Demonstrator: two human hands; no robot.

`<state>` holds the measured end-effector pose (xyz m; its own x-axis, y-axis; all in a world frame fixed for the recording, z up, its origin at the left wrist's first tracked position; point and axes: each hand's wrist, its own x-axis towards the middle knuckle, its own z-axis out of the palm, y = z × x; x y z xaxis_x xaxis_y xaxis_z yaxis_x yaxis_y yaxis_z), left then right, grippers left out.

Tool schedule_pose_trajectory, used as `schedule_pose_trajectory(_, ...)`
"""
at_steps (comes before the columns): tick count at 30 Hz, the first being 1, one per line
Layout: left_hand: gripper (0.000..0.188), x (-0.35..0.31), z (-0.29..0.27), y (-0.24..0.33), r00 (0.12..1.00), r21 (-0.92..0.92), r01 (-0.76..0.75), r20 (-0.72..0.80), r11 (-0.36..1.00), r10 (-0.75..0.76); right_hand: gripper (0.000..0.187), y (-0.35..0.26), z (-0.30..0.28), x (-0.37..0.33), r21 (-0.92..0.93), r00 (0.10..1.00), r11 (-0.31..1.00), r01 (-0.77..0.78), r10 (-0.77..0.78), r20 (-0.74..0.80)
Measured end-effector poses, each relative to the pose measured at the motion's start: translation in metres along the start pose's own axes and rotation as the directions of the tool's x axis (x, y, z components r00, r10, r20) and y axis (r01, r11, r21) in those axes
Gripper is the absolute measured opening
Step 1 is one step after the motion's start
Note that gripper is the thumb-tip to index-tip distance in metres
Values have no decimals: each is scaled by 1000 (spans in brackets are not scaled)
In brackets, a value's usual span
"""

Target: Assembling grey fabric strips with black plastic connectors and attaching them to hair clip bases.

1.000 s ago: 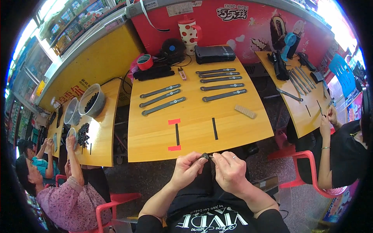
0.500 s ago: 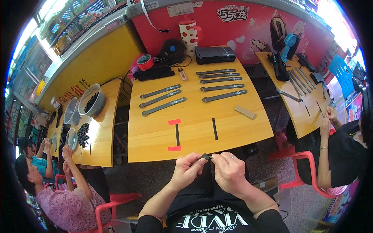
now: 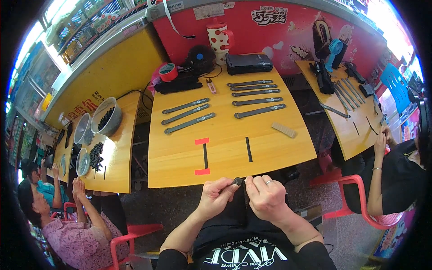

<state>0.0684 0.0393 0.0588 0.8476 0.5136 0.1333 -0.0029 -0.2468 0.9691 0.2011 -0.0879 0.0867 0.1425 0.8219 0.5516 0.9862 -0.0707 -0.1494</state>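
My left hand (image 3: 215, 194) pinches the rounded end of a dark grey strap (image 3: 237, 181) between thumb and fingertips, just off the table's near edge. Close beside it, my right hand (image 3: 267, 198), with a ring on one finger, is closed. A thin pale sliver shows at its fingertips by the strap, and another at its outer side; what it grips is too small to name. Below the fingers, the strap blends into my black clothing. Beyond my hands, several flat grey straps (image 3: 190, 122) with pale print lie in two columns on the wooden table (image 3: 175, 177).
Black tape lines (image 3: 249, 149) and red tape strips (image 3: 202, 141) mark the tabletop. At the back are small thread snips (image 3: 210, 85), a red tape roll (image 3: 168, 72), a black stack (image 3: 249, 63) and a dotted cup (image 3: 219, 44). People work at tables on both sides.
My right hand has turned and its fingers have curled further, staying near the strap end. My left hand holds its place. The people at the side tables have shifted their hands.
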Motion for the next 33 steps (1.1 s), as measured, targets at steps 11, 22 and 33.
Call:
schedule_pose_trajectory(11,9,8,-2,3,988,-205,152,36,967,-147,25,4,-7,3,31,996,996,85,-85,-9)
schedule_pose_trajectory(22,5,13,-3,6,999,-84,-31,26,996,33,19,5,-10,4,-179,972,958,224,-232,-22)
schedule_pose_trajectory(33,5,10,-2,3,998,-136,55,48,989,-49,19,13,-5,5,-64,964,963,262,-264,-30)
